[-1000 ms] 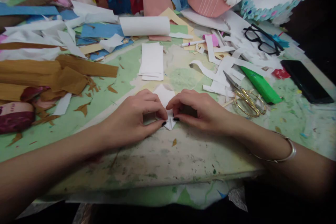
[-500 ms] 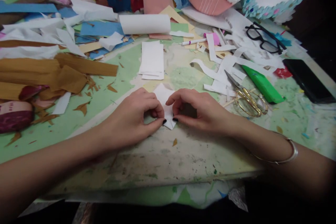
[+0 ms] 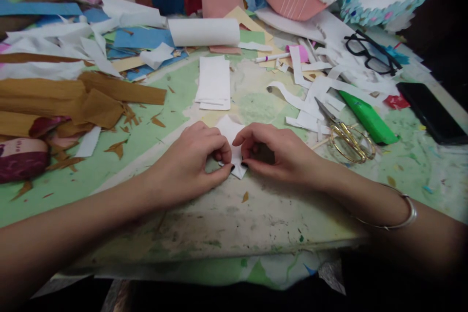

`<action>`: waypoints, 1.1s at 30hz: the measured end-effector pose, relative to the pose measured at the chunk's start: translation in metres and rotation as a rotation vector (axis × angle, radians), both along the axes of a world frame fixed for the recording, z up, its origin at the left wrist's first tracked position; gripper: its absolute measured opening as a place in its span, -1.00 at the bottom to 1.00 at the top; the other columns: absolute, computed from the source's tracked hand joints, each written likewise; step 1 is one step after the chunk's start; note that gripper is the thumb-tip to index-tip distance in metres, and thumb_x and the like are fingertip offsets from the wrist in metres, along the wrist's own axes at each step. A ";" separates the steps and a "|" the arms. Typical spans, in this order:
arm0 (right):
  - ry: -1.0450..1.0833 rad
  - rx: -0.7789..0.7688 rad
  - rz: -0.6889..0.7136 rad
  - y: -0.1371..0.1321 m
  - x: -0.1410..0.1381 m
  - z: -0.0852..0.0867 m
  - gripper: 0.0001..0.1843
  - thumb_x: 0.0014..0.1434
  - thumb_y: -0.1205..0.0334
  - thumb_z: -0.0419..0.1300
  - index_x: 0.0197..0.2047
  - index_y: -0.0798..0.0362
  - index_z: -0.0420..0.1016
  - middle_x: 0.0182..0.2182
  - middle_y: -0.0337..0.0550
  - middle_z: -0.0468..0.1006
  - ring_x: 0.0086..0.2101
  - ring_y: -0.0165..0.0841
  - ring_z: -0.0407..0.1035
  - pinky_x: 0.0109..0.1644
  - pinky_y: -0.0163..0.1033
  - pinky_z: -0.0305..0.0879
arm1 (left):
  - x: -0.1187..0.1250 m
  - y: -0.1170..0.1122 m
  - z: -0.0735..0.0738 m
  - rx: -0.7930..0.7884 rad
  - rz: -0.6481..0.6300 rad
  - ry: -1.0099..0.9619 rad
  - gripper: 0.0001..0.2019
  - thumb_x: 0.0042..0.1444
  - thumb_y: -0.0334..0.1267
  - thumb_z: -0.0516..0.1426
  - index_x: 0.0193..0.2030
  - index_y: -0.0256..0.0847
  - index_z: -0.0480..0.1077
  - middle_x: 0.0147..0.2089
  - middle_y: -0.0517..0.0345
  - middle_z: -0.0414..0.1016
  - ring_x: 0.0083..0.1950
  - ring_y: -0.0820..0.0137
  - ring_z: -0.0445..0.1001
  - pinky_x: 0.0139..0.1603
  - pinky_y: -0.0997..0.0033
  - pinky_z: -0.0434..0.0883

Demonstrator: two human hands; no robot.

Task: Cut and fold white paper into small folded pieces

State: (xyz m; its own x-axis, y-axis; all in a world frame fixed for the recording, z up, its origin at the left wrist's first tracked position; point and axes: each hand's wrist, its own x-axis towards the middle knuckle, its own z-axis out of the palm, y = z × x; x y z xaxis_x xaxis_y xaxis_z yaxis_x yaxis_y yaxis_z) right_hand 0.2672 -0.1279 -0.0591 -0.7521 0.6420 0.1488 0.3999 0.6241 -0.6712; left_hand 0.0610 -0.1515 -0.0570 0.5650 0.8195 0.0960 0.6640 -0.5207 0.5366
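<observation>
A small piece of white paper [image 3: 230, 129] lies on the table between my hands, its near end folded to a point. My left hand [image 3: 199, 158] pinches the paper's left side near that tip, thumb against curled fingers. From the other side, my right hand [image 3: 272, 153] pinches the right edge in the same way, its thumbnail close to the left one. Fingers cover both sides of the paper, so parts of the folds are hidden. Just beyond it sits a stack of white paper rectangles [image 3: 214, 80].
Gold-handled scissors [image 3: 349, 144] and a green packet [image 3: 369, 117] lie to the right, near a black phone [image 3: 431, 112] and glasses [image 3: 373, 53]. White strips [image 3: 310, 102] curl behind them. Brown crepe paper [image 3: 44, 102] covers the left. A white paper roll [image 3: 204, 32] lies at the back.
Both hands keep their pinch on the white paper, with only a tiny shift of the left fingers at the folded tip. The whole view has moved slightly.
</observation>
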 end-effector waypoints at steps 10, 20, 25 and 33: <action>-0.014 0.052 0.018 0.000 0.000 0.000 -0.85 0.07 0.47 0.13 -0.26 0.11 0.38 -0.42 -0.22 0.44 -0.39 -0.44 0.25 -0.26 -0.30 0.13 | 0.000 0.001 0.001 -0.026 -0.008 -0.009 -0.92 0.04 -0.36 0.06 -0.41 -0.21 0.38 -0.37 0.17 0.42 -0.25 0.34 0.29 -0.18 0.30 0.21; -0.002 0.111 0.106 0.002 0.001 -0.003 -0.86 0.14 0.46 0.10 -0.30 0.11 0.46 -0.36 -0.16 0.51 -0.29 -0.38 0.31 -0.18 -0.27 0.15 | 0.002 -0.004 -0.002 -0.013 0.031 0.040 -0.92 0.07 -0.33 0.05 -0.37 -0.20 0.36 -0.33 0.15 0.38 -0.21 0.31 0.27 -0.16 0.27 0.18; -0.012 0.119 0.125 0.003 0.002 -0.003 -0.80 0.16 0.45 0.08 -0.27 0.10 0.53 -0.30 -0.11 0.53 -0.25 -0.35 0.34 -0.15 -0.24 0.16 | 0.001 -0.005 -0.002 0.002 0.025 0.053 -0.93 0.09 -0.34 0.05 -0.34 -0.20 0.36 -0.30 0.15 0.37 -0.19 0.31 0.27 -0.14 0.24 0.19; -0.045 0.147 0.105 -0.001 0.002 -0.003 -0.78 0.13 0.46 0.08 -0.26 0.10 0.53 -0.27 -0.08 0.50 -0.20 -0.30 0.33 -0.16 -0.21 0.15 | 0.003 -0.019 -0.005 0.367 -0.054 0.029 -0.91 0.16 -0.39 0.07 -0.33 -0.29 0.40 -0.31 0.06 0.36 -0.22 0.31 0.29 -0.18 0.23 0.32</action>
